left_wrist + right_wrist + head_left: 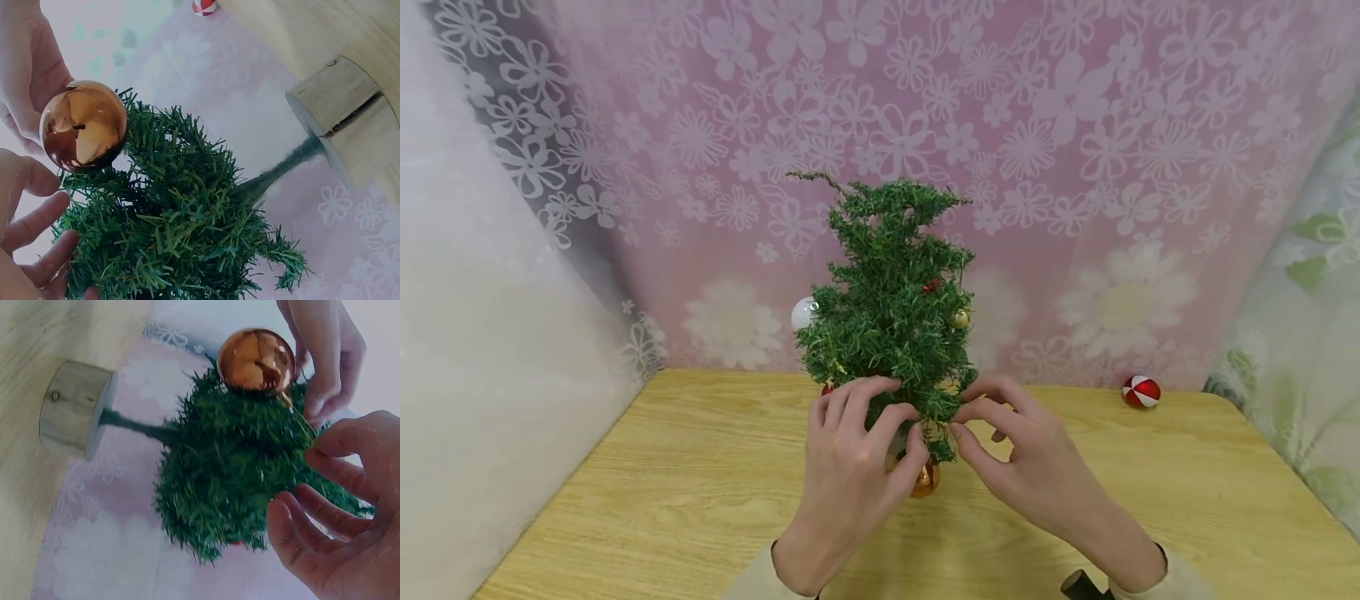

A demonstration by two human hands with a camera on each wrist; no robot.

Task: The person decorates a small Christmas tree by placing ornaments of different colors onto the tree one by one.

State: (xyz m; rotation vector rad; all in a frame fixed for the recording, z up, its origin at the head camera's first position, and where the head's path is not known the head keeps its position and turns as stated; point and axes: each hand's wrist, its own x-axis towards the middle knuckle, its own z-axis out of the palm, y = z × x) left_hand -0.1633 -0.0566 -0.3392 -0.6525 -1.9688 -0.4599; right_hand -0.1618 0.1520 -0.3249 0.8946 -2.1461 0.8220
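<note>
A small green artificial Christmas tree (887, 292) stands on the table. A shiny copper-coloured ball ornament (256, 360) hangs at a low branch on its near side. A thin gold string (299, 415) runs up from the ball, and my right hand (1037, 450) pinches it between thumb and forefinger at the branch's right. My left hand (857, 442) is at the same branch from the left, thumb and forefinger bent close together. I cannot tell whether they grip string or needles. A white ball (802, 313), a small gold ball (961, 318) and red ornaments also show on the tree.
The tree has a round wooden base (76, 409) on the wooden table (700, 467). A red-and-white ball (1141, 391) lies near the back right edge. A dark cylindrical object (1081, 586) shows at the front by the right sleeve. Flowered curtains (1000, 125) hang behind.
</note>
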